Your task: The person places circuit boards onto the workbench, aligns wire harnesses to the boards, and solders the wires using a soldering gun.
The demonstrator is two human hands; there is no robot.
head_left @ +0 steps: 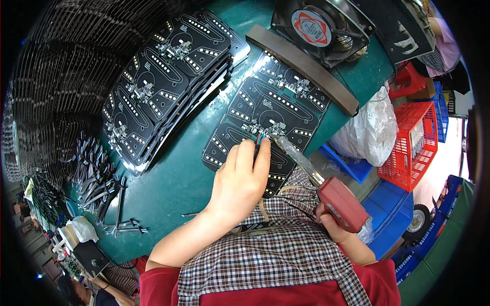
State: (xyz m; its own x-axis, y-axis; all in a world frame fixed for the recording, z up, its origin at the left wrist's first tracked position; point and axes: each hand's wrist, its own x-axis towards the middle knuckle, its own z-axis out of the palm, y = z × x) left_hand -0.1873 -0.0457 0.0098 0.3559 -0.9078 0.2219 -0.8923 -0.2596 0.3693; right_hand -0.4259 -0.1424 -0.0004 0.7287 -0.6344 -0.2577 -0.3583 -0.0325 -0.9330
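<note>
The person's left hand (240,176) is closed at the fingertips, pinching a few thin coloured wires (261,136) over the small components of a black circuit-board panel (265,104); the panel lies flat on the green worktop (178,176), close to its right edge and partly under the forearm side of that hand; the right hand (333,224) is wrapped about the red handle of a soldering tool (343,204), held out past the worktop's right edge; its metal shaft slants inward over the panel, the tip beside the wires, though whether it touches them cannot be told; a dark bar (301,66) lies across the panel's far end; a black fan (321,33) stands beyond it, near the worktop's far right corner; a stack of similar boards (168,84) sits toward the far left edge; loose dark cables (97,178) lie heaped nearer the left edge; a red crate (411,145) stands off the right edge.
</note>
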